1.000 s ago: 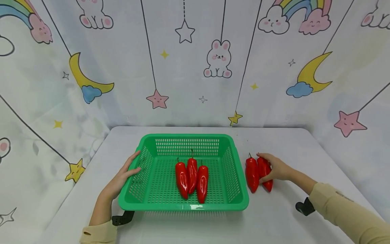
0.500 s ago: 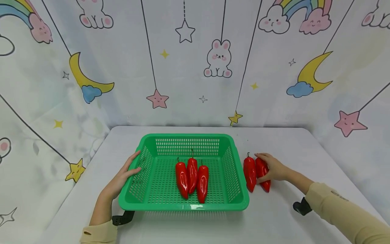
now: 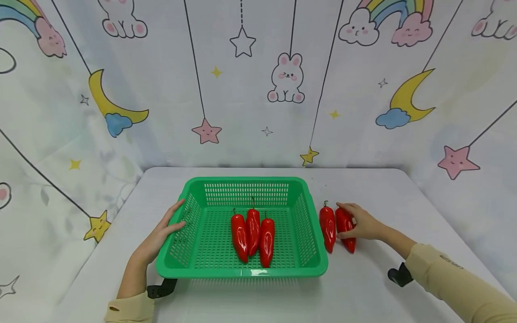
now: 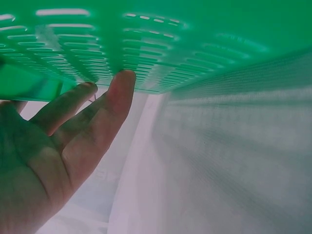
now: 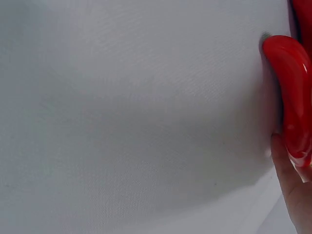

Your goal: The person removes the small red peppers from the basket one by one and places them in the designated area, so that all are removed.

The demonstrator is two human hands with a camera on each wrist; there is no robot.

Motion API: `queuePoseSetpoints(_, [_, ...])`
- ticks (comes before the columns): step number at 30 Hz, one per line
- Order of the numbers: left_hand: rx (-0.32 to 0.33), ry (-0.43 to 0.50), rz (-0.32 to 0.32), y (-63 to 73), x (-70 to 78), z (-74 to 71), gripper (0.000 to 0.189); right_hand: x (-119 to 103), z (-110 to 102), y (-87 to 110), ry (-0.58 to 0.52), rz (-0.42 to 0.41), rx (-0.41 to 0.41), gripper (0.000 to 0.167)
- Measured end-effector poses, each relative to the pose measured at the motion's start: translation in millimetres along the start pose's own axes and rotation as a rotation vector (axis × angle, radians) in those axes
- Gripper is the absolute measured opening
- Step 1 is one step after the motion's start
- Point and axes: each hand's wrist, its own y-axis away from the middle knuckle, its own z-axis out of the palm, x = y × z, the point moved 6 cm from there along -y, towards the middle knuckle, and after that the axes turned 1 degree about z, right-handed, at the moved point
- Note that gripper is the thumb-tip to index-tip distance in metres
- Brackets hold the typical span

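In the head view, my left hand (image 3: 159,235) holds the left rim of a green plastic basket (image 3: 242,272), its thumb over the rim. The left wrist view shows fingers (image 4: 100,124) against the slotted outer wall. Three glossy red chili peppers (image 3: 253,233) lie side by side inside. Right of the basket, my right hand (image 3: 362,223) grips another red chili pepper (image 3: 342,219) on the table, thumb on the near side and fingers at the stem end. Part of this pepper is hidden by the hand. A second loose chili pepper (image 3: 327,228) lies between it and the basket.
White cloth covers the table (image 3: 379,188). A printed curtain (image 3: 242,112) with stars, moons and bunnies hangs behind and at both sides. A black strap device (image 3: 161,289) sits by the left wrist, and another dark device (image 3: 400,275) by the right.
The two loose chili peppers and my right hand have shifted slightly left, towards the basket. My left hand keeps its place on the basket rim. The whole view has drifted a little.
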Motion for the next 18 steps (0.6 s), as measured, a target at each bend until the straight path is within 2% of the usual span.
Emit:
queuePoseSetpoints(9, [0.001,-0.004,0.003,1.4,1.1,0.9,0.061,0.5,-10.3,6.6,-0.052,0.016,0.024,0.095])
queuePoseSetpoints(18, [0.005,-0.017,0.022,0.6,2.4,0.6,0.061,-8.1,-25.6,9.3,0.02,-0.033,0.094,0.093])
